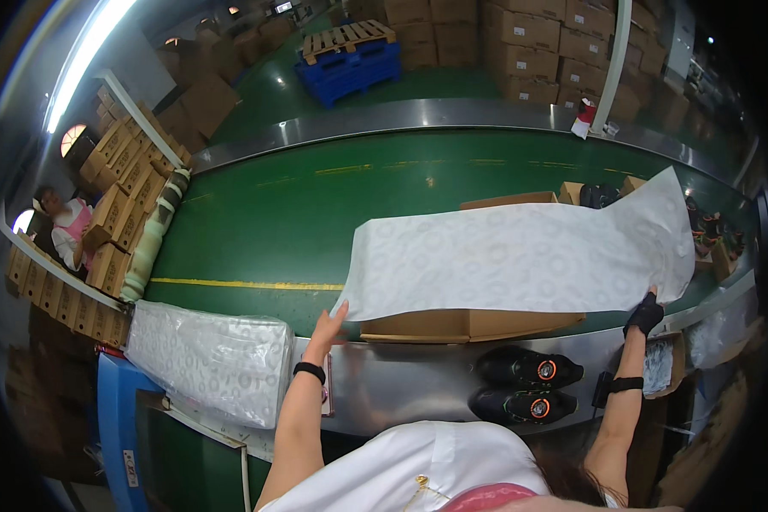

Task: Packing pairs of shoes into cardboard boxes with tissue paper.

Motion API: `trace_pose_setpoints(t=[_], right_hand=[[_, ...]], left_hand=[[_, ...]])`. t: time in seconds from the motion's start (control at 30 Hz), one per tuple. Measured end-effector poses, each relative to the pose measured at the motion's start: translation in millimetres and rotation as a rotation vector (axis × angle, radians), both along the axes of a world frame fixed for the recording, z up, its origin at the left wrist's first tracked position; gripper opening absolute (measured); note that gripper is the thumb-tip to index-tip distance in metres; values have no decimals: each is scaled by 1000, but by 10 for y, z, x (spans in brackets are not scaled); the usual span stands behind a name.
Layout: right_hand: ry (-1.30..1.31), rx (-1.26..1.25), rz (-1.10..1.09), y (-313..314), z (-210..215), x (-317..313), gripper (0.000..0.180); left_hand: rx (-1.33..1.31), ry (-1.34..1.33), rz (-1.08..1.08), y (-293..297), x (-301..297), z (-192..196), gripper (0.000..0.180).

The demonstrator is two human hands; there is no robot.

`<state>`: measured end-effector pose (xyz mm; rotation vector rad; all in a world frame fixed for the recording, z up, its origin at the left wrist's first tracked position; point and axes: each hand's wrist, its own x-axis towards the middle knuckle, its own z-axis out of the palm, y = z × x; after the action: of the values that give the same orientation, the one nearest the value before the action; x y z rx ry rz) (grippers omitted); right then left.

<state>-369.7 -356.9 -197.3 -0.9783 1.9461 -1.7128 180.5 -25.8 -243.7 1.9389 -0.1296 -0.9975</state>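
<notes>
A large sheet of white patterned tissue paper point(503, 256) is stretched out between my two hands. Bare, my left hand point(328, 327) pinches its near left corner. My right hand point(645, 314), in a black glove, grips the near right edge, where the paper bunches and rises. Beneath the sheet lies an open cardboard shoebox point(469, 325); the paper hides most of its inside. Nearer to me, a pair of black shoes point(529, 384) with orange round marks rests on the metal ledge point(401, 384).
A plastic-wrapped stack of patterned paper point(209, 363) lies left of me. The green conveyor belt point(299, 222) runs across. Shoeboxes point(124, 205) are stacked at left beside a person point(70, 226) in pink and white. More shoes point(712, 226) sit at far right. Cartons point(529, 51) and a pallet point(348, 38) stand behind.
</notes>
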Motion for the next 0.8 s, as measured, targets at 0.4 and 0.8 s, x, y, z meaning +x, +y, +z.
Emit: trace_pose_setpoints(t=[0.4,0.8], right_hand=[[818,164,640,1916,125,144,30],[824,706,1216,2671,97,528,35]], left_hand=[[-607,231,84,-196,93,-530,37],[-578,-92,34,-524,-380,-792,28]])
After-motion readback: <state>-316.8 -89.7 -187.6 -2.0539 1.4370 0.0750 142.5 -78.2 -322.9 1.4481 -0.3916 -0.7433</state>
